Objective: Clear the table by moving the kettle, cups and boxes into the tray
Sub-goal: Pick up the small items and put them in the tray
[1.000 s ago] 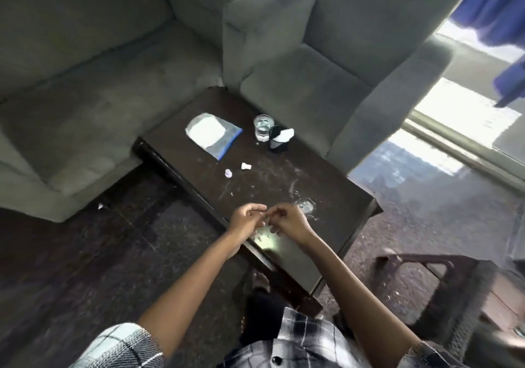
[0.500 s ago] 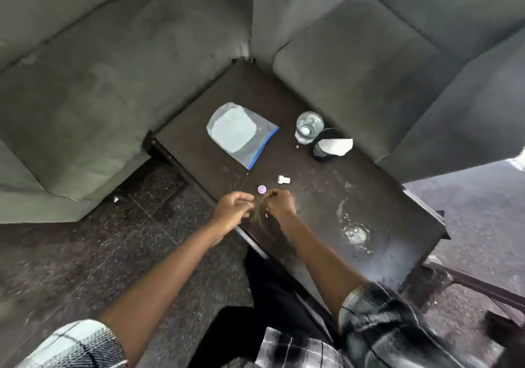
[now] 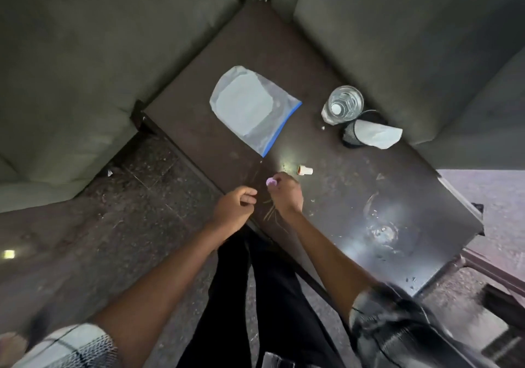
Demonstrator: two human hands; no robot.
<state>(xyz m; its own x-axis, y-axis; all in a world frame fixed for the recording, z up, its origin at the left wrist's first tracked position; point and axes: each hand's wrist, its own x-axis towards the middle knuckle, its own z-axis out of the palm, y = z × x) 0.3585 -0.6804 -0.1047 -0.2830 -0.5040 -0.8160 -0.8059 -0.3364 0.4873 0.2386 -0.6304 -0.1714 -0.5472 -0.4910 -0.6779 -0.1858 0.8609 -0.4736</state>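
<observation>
On the dark low table [image 3: 341, 203] stands a clear glass [image 3: 343, 105], and beside it a black mesh cup [image 3: 350, 137] with white paper [image 3: 379, 136] in it. My right hand [image 3: 287, 196] is over the table's near edge, fingertips closed on a small purple cap [image 3: 270, 181]. My left hand [image 3: 234, 208] hovers just left of it, fingers curled in, with nothing seen in them. A small white cap [image 3: 305, 170] lies on the table just beyond my right hand. No kettle or tray shows in this view.
A clear zip bag with a blue edge [image 3: 250, 106] lies flat on the table's far left part. A wet ring [image 3: 380, 228] marks the right end. A grey sofa [image 3: 85, 55] and a grey armchair [image 3: 412, 41] hem the table in on two sides.
The view has swung down and closer over the table. My right hand moved forward onto the purple cap, which earlier lay free on the table. My left hand stays curled beside it.
</observation>
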